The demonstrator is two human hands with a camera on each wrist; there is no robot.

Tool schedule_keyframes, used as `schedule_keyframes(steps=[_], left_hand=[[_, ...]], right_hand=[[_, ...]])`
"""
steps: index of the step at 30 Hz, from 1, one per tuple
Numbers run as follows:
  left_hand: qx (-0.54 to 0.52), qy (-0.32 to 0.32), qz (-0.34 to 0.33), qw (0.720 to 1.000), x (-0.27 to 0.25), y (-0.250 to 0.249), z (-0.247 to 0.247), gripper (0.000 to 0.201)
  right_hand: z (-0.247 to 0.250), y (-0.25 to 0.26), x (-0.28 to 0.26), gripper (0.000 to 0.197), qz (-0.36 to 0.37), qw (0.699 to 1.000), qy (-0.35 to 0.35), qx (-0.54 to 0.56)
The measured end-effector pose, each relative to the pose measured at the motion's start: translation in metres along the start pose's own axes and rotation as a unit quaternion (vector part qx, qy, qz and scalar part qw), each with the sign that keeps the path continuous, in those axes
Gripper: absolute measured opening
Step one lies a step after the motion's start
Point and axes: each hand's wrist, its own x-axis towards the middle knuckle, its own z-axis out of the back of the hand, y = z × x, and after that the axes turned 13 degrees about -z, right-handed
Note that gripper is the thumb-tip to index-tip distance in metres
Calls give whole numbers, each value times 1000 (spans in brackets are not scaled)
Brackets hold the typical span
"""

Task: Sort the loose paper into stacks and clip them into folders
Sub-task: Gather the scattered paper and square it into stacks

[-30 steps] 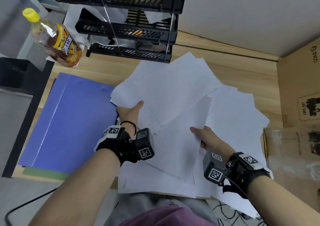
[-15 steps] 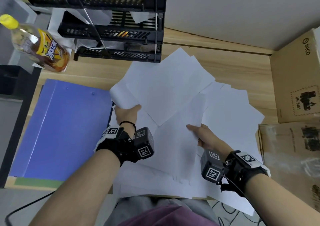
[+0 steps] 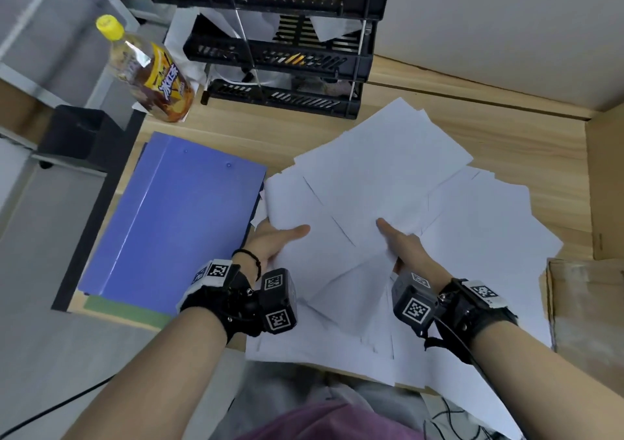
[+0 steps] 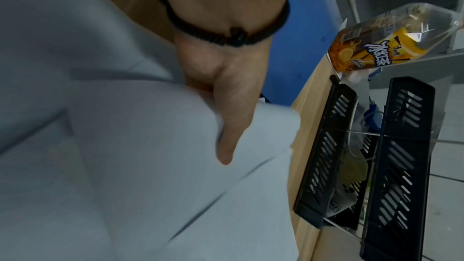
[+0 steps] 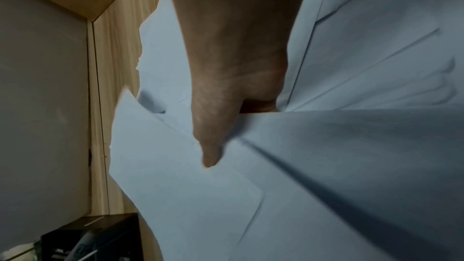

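Note:
Several loose white paper sheets (image 3: 388, 183) lie fanned over the wooden desk (image 3: 506, 135). My left hand (image 3: 280, 240) grips the left edge of a bunch of sheets, thumb on top (image 4: 226, 142) and fingers hidden underneath. My right hand (image 3: 401, 240) grips the same bunch from the right, thumb on top (image 5: 211, 146), fingers tucked under the paper (image 5: 326, 166). A blue folder (image 3: 179, 223) lies shut on the desk to the left of the paper, on top of a green one (image 3: 125, 309).
A black stacked letter tray (image 3: 280, 54) stands at the back of the desk. A bottle of iced tea (image 3: 152, 75) stands left of it. Cardboard boxes (image 3: 604, 186) wall the right side. Sheets overhang the desk's near edge.
Both hands have drawn closer together, bunching the sheets between them; the right hand moved left and up, and the sheet that stood tilted between the hands now lies flatter.

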Motion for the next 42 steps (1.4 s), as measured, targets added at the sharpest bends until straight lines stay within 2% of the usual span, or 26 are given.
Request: schedule_keyframes(steps=[3,6,10,12,14,16,21,23,25,29,32,35,37,39,42], left_hand=[[-5,22,-4,1000,-7,8,4,74],[-16,-6,-15,1000,-7,11,5,84],[17,-137,-85,987,-4,0,12,69],[40,-154,-119,980,-4,-12,11,60],[51,-137,-138,980,-1,-23,6,50],[77,-92,-159,980,1,-33,-4,51],[109,47,-220,968,0,-73,-30,55],[123,116,-247,954,-6,-94,-36,50],[127,149,-276,941,-16,-113,-41,42],[72,108,-344,930,-34,-138,-39,15],[-7,89,-369,925,-41,-139,-30,22],[-8,71,-341,937,-45,-124,-22,42],[23,74,-318,945,-45,-109,-15,52],[40,84,-295,951,-43,-95,-9,54],[60,109,-286,950,-45,-83,-8,44]], right_hand=[[-9,2,-1,36,19,999,-26,-15],[-7,-2,-8,15,58,998,-33,7],[14,-17,-15,11,89,995,-47,-2],[27,-28,-17,16,102,993,-53,-2],[36,-37,-21,14,126,990,-57,13],[43,-42,-26,2,151,986,-55,37],[55,-33,-51,37,244,968,-23,59],[59,-21,-68,29,288,956,-19,60],[60,-4,-86,21,329,941,-31,74],[58,28,-120,19,407,903,-54,125],[48,38,-136,25,433,889,-16,150],[35,31,-131,30,404,900,44,156],[29,21,-121,30,370,915,48,152],[27,11,-114,30,347,927,31,140],[27,1,-105,28,328,935,17,135]])
